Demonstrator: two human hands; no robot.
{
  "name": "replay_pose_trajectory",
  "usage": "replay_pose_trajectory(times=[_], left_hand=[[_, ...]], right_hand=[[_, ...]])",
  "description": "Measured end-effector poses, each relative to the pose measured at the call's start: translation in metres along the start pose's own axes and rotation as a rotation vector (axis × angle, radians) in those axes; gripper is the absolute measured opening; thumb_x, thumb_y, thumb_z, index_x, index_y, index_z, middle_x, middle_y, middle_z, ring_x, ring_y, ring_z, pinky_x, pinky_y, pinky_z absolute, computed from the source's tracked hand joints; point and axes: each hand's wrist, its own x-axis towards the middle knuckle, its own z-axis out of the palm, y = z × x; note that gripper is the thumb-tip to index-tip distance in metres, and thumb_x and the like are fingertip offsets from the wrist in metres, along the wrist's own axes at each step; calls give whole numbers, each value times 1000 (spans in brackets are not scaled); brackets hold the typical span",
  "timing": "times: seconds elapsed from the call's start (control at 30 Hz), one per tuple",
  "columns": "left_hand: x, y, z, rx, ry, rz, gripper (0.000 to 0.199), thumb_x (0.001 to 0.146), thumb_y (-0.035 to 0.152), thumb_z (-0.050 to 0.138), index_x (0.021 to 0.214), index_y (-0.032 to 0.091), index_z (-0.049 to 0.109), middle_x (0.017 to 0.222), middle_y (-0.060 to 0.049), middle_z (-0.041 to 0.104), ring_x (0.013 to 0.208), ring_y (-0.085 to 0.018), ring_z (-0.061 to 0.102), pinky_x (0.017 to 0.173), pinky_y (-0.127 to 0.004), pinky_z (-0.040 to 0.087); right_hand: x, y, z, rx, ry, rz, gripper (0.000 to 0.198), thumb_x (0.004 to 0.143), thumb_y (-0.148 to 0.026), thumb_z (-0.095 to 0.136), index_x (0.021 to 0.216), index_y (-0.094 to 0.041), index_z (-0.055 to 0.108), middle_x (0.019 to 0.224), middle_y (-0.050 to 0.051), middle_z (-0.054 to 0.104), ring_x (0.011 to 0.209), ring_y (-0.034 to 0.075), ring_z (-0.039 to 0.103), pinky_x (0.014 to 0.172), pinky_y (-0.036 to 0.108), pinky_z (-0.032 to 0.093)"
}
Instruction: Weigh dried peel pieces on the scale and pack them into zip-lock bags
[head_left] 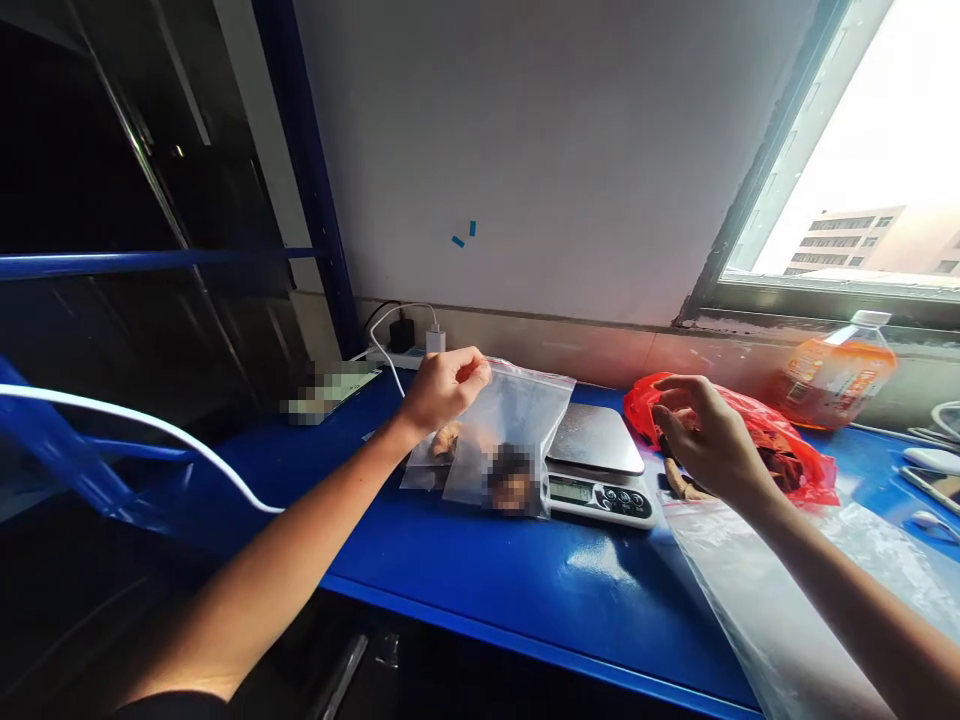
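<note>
Head view: the left hand [446,390] is clamped, thumb against curled fingers, on the upper left corner of a clear, flat plastic pouch with a reddish line along its top edge [529,415]. The pouch hangs in front of a white digital scale with a square steel platform [604,440], its lower end at the blue metal table [420,550]; whether it rests there cannot be told. A dark and tan content sits at its bottom, blurred.

Assessment: the pouch should be light, limp and somewhat slippery, sagging toward the loaded end. The top edge near each corner is the sound place to take hold.

The right hand [701,435] is half curled, thumb and fingertips apart, nothing visibly held. It lies across the view of a crumpled red plastic bag [784,430]; contact cannot be confirmed. Below it is a tan, elongated piece [679,482], beside a large clear plastic sheet or bag [750,560].

Farther out, a clear bottle of orange liquid [840,370] stands near the wall.
</note>
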Motion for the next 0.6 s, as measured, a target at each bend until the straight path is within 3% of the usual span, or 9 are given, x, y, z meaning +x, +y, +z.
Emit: replay_pose_trajectory(times=[0.1,0.4,0.5,0.6], left_hand=[[5,-18,3,166,26,-50,23,85,34,51,78,19,66,63,0,62,59,-15,52,59,-27,36],[15,-65,-14,486,85,-211,22,89,32,53,98,23,71,75,-5,72,72,-24,64,63,-29,38],[21,-65,-14,534,79,-237,27,85,32,60,109,22,68,89,-7,72,84,-26,66,68,-30,43],[11,-48,-15,551,106,-214,35,87,38,60,117,20,64,114,-13,67,94,-28,65,76,-34,47]], right_hand=[[-2,3,0,-54,-87,-22,19,88,-32,53,103,-22,54,87,10,69,72,23,64,68,38,49],[10,45,-11,-189,-91,32,22,87,-36,53,101,-20,58,83,11,70,77,26,66,74,41,50],[11,56,-10,-240,-123,23,24,86,-40,51,96,-20,60,79,10,70,72,25,66,70,41,49],[12,62,-11,-281,-137,16,27,86,-41,50,97,-20,61,76,8,70,68,25,66,66,40,48]])
